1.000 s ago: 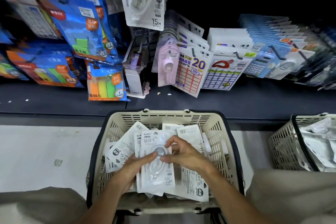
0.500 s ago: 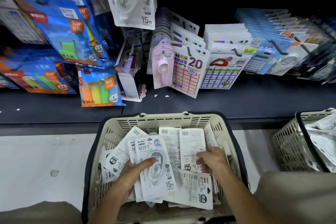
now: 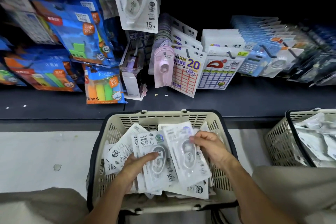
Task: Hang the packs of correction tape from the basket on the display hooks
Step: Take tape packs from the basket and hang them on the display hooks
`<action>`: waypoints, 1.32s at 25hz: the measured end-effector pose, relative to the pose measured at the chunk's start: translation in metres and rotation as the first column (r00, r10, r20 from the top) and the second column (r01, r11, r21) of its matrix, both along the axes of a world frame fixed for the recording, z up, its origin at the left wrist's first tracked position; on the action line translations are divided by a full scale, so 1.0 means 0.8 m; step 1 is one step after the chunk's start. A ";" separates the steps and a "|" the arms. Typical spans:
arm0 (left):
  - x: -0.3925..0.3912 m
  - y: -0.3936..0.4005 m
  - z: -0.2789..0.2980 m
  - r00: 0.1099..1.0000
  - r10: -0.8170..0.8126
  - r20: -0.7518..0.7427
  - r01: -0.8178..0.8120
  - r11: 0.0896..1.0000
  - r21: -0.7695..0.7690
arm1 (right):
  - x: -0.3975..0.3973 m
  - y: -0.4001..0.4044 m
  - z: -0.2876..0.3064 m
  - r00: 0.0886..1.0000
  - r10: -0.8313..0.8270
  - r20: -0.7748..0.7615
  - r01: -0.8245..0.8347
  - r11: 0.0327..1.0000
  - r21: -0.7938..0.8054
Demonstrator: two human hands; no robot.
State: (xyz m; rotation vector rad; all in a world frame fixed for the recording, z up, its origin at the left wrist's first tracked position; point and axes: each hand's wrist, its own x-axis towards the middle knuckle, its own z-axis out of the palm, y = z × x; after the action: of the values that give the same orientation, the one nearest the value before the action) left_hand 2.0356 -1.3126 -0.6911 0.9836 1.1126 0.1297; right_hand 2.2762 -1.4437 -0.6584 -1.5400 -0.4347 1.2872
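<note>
Hands [image 3: 138, 164] on packs [image 3: 156, 160] in basket [image 3: 163, 120]

One view only: your head camera, wide-angle, looks steeply down and forward. The basket [image 3: 160, 120] sits close below you, the display shelf [image 3: 236, 103] beyond it fills the upper frame.

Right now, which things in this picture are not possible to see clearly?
- Lower packs in the basket: head view, covered by the top packs and both hands.
- Left hand grip: fingers hidden under its stack of packs; only the thumb shows.
- Display hook of the hanging correction tape pack: cut off by the top edge.
- Second basket: cut off by the right edge.
</note>
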 end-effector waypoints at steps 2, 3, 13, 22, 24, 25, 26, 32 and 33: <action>0.000 0.001 0.005 1.000 -0.009 0.024 0.009 1.000 -0.013 | -0.013 0.005 -0.001 0.994 0.111 -0.009 -0.111 0.994 -0.022; 0.001 0.002 0.008 1.000 0.001 0.031 0.000 1.000 -0.017 | -0.022 0.010 -0.002 0.991 0.135 0.003 -0.134 0.990 -0.034; 0.010 0.021 0.020 0.995 -0.018 0.103 0.023 0.999 -0.043 | -0.076 0.059 0.016 0.991 0.020 0.129 -0.029 0.998 0.063; 0.008 0.027 0.030 0.976 0.156 0.151 -0.150 0.987 -0.052 | -0.083 0.002 -0.035 0.776 0.624 0.094 -0.430 0.632 -0.645; 0.008 0.028 0.034 0.969 0.186 0.160 -0.178 0.982 -0.062 | -0.079 0.010 -0.030 0.814 0.566 0.128 -0.375 0.681 -0.629; 0.008 0.026 0.037 0.969 0.191 0.156 -0.184 0.981 -0.063 | -0.075 0.013 -0.023 0.818 0.562 0.118 -0.374 0.677 -0.634; 0.006 0.024 0.041 0.969 0.193 0.153 -0.186 0.981 -0.059 | -0.072 0.016 -0.016 0.831 0.550 0.091 -0.371 0.667 -0.646; -0.005 0.023 0.057 0.951 0.213 0.222 -0.206 0.977 -0.056 | -0.090 0.017 0.006 0.823 0.550 0.143 -0.267 0.597 -0.757; -0.006 0.025 0.059 0.946 0.216 0.243 -0.208 0.976 -0.059 | -0.087 0.015 0.009 0.819 0.537 0.204 -0.222 0.624 -0.749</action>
State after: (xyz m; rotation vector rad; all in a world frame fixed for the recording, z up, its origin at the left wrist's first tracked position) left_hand 2.0309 -1.2929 -0.6442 0.7915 0.9831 0.3979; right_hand 2.2067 -1.4316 -0.6515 -2.5142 -0.6186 1.5636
